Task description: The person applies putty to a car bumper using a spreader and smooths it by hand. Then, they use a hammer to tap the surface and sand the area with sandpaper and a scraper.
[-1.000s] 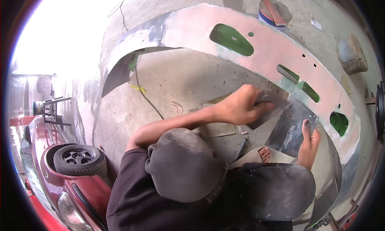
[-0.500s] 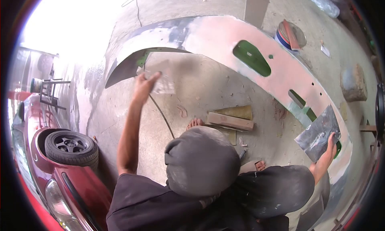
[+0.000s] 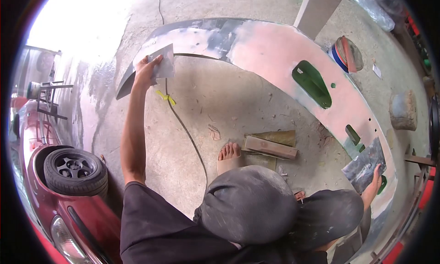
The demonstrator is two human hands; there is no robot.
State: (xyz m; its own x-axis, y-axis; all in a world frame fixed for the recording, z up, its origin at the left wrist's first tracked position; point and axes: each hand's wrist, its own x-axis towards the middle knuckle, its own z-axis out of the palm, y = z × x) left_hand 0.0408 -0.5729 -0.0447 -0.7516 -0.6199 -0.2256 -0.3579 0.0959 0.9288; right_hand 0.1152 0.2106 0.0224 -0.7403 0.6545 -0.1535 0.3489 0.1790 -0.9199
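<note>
My left hand (image 3: 145, 70) is closed on a thin grey spreader sheet (image 3: 166, 65), held at the left end of a curved car bumper (image 3: 266, 46) patched in pink, white and grey. Over at the right, my right hand (image 3: 373, 186) grips a dark flat plate (image 3: 365, 165) smeared with grey material, thumb on top. The plate overlaps the bumper's right part and covers some of its green-edged openings.
A wooden block (image 3: 271, 147) lies on brown sheets by my foot (image 3: 229, 156). Beyond the bumper are a lidded can (image 3: 341, 55), a post (image 3: 318, 12) and a stump-like block (image 3: 403, 110). A cable (image 3: 185, 129) crosses the floor. A red car (image 3: 87, 218) and wheel (image 3: 75, 170) are at left.
My left hand has swung from beside the plate to the bumper's left end, still with its spreader. My right hand and the plate have shifted to the right. The view has turned left.
</note>
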